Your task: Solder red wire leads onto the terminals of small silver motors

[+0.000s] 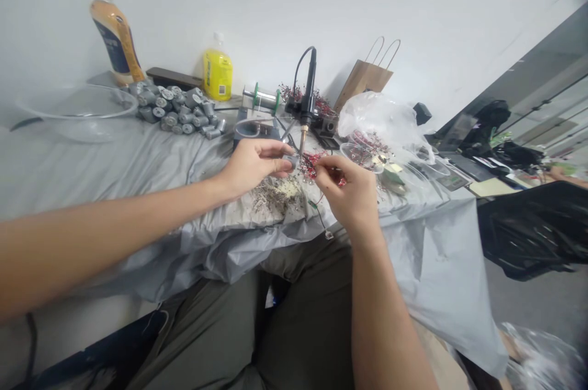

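Note:
My left hand is closed on a small grey motor, held between the thumb and fingers just under the tip of a soldering iron. The black soldering iron stands clamped upright, its copper-coloured tip pointing down between my hands. On the other side of the tip, my right hand pinches a thin wire lead. A white connector on dark and red wire hangs below this hand at the table edge. Behind the fingers lies a heap of red and black wire leads, partly hidden.
Grey motors are piled at left beside a clear plastic bowl. Behind are a solder spool, a yellow bottle, an orange bottle and a paper bag. Dark scraps litter the front; a plastic bag lies right.

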Demonstrator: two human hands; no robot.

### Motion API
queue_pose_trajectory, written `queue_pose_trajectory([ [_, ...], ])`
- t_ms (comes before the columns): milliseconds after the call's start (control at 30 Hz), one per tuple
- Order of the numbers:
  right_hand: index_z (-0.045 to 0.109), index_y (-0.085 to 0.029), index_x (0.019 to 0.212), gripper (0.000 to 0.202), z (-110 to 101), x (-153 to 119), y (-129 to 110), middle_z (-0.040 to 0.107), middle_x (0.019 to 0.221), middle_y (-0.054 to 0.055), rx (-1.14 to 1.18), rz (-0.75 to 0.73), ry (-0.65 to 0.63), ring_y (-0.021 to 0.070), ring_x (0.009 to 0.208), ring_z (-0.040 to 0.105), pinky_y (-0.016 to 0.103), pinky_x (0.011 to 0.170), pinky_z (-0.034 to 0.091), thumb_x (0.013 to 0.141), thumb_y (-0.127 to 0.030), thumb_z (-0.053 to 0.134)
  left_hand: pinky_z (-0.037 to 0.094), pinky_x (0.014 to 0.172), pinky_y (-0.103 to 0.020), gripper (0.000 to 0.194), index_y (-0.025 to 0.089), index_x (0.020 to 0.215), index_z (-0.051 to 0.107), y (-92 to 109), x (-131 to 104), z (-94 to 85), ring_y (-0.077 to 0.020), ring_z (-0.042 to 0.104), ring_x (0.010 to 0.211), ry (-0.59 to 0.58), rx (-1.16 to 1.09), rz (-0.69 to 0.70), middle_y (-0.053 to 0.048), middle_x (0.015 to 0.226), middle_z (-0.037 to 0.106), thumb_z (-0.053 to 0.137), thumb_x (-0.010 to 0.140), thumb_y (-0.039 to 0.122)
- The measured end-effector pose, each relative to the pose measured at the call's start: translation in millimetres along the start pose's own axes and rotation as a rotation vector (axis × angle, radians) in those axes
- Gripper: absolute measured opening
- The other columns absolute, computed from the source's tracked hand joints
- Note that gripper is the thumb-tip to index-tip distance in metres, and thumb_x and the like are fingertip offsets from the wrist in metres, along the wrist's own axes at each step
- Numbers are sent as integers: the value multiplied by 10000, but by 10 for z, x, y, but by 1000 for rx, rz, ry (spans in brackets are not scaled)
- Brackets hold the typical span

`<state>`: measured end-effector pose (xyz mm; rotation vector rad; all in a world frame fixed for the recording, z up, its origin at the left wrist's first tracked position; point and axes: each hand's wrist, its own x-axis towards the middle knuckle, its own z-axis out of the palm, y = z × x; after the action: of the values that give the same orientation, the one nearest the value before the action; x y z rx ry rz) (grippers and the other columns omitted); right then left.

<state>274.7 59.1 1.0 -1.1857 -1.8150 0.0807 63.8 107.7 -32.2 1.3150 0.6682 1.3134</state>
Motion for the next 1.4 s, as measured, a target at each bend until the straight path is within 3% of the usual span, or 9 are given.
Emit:
queue_pose_trajectory([
  [1400, 784, -212, 882, 159, -14, -13, 13, 738, 778, 15, 15, 25, -13, 146, 658, 596, 293, 673, 474, 915, -285, 646, 714, 827, -366, 354, 144, 1004, 827, 25, -11, 1, -222, 802, 888, 5, 0, -18, -68, 962, 830, 977, 719, 291],
])
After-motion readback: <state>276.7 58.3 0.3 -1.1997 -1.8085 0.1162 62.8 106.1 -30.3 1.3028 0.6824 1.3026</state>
